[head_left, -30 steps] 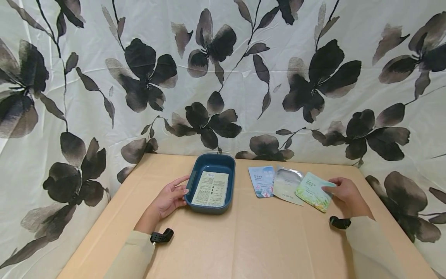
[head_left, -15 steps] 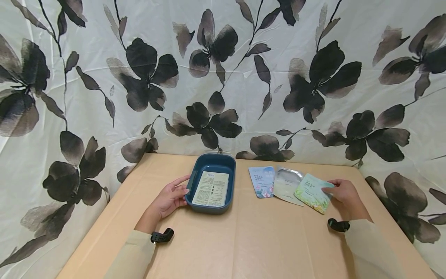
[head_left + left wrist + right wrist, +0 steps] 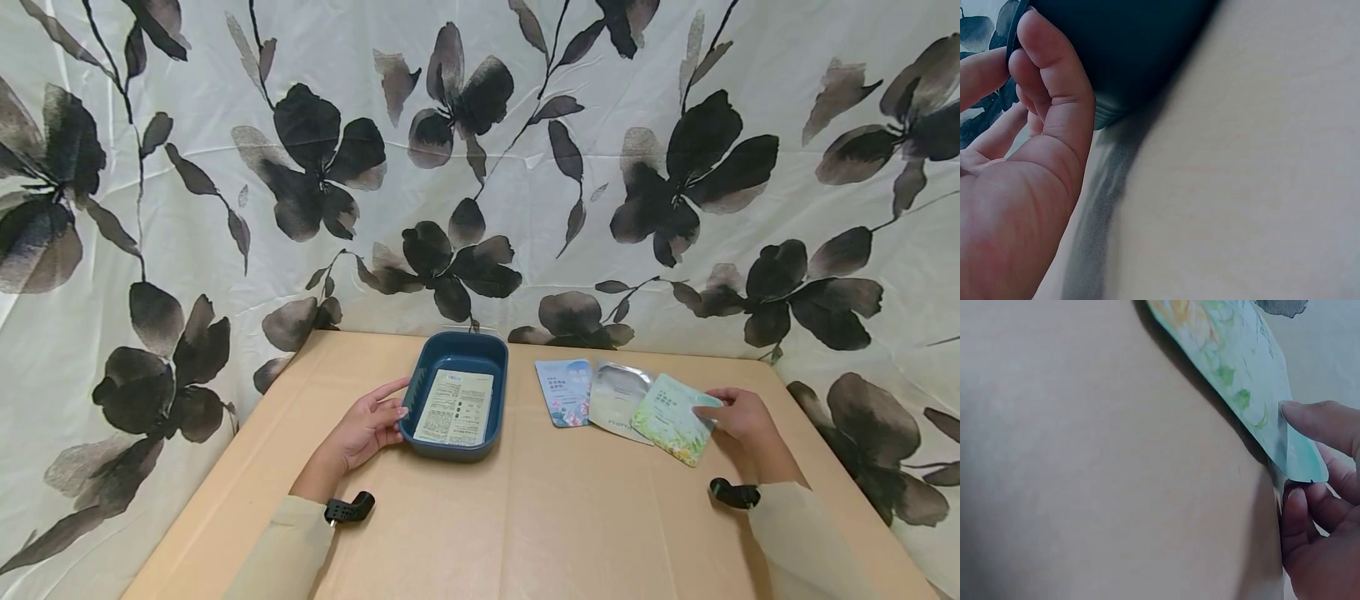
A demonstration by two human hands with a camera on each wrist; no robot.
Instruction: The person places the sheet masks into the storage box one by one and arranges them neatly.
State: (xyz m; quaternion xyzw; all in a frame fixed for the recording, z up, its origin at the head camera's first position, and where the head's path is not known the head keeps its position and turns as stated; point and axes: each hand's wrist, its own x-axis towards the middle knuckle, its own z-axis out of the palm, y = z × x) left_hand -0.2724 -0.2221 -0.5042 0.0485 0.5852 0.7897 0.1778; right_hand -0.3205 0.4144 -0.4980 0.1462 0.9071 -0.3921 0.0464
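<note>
Floral cloth (image 3: 300, 50): I see it hanging behind the table, white with dark flowers.
Table (image 3: 570, 517): pale tan, bearing everything below.
Blue tray (image 3: 453, 452): left of centre in my head view, just beside the left hand and well apart from the right.
Left hand (image 3: 367, 429): clamped on the tray's left side, thumb and fingertips at the rim.
Right hand (image 3: 746, 417): clamped on the green packet, thumb on top, fingers beneath.
Green packet (image 3: 671, 417): directly left of the right hand, pinched at its right corner; my right wrist view shows it tilted. Its left part overlaps the silver pouch; whether they touch, I can't tell.
Silver pouch (image 3: 617, 392): between the green and light-blue packets, apart from the right hand.
Light-blue packet (image 3: 564, 392): farthest left of the three, beside the silver pouch.
Printed packet (image 3: 455, 408): inside the tray, text facing up, right of the left hand.
</note>
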